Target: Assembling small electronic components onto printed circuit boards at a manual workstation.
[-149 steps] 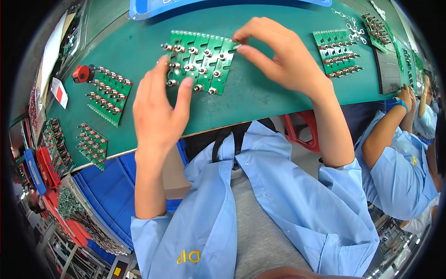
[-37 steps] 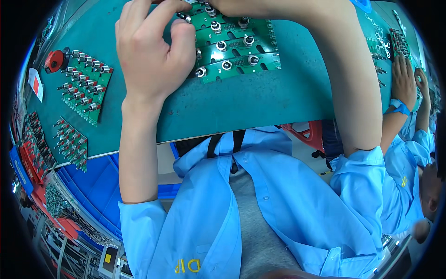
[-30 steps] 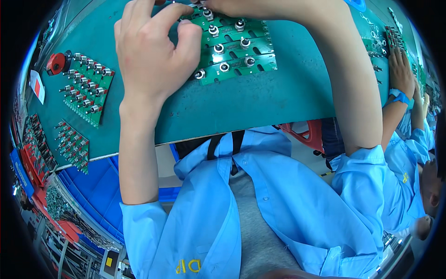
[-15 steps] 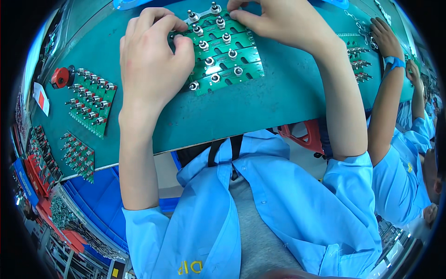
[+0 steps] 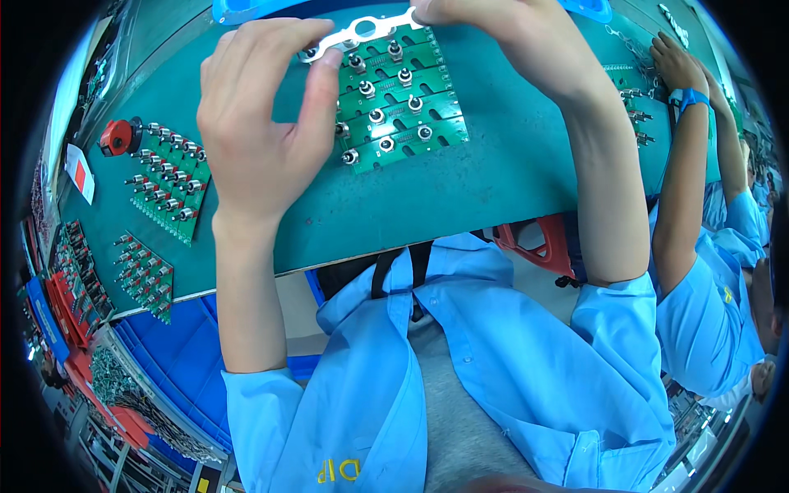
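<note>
A flat silver metal bracket [image 5: 394, 22] with a round hole in its middle is raised over the far edge of a green circuit board panel [image 5: 444, 131]. My left hand [image 5: 267, 123] pinches the bracket's left end between thumb and fingers. The other end is held by my right hand [image 5: 526, 45], whose fingertips are partly out of the picture. Rows of upright silver threaded components with dark tips, such as this one [image 5: 376, 117], stand on the panel, which lies on the green work surface. The left hand covers part of the panel's left side.
To the left lie two populated boards [image 5: 177, 185] [image 5: 144, 275] and a red-and-black round object [image 5: 121, 137]. Blue trays [image 5: 177, 353] sit below the table edge. At right, a co-worker's arm [image 5: 686, 181] with a blue wristband reaches near another board [image 5: 637, 119].
The bracket has come up off the panel's far components, held between both hands. Both hands have shifted slightly, and the co-worker's arms have moved.
</note>
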Action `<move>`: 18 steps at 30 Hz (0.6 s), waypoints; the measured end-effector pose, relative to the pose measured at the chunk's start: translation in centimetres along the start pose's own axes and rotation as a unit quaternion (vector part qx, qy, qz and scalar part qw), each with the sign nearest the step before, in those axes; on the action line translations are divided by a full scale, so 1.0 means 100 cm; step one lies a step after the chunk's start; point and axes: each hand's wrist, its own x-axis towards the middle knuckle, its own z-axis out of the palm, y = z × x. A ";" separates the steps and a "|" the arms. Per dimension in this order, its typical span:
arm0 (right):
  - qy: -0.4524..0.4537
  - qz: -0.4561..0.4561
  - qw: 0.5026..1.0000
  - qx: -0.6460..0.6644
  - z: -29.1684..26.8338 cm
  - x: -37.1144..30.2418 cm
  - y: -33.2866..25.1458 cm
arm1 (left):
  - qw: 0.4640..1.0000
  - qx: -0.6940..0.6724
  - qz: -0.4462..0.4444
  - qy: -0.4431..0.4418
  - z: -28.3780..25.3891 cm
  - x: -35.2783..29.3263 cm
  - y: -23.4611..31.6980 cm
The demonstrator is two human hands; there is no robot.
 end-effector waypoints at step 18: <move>-0.021 -0.028 0.996 -0.077 0.006 -0.040 -0.107 | 0.957 -0.247 -0.141 -0.051 -0.014 -0.010 0.017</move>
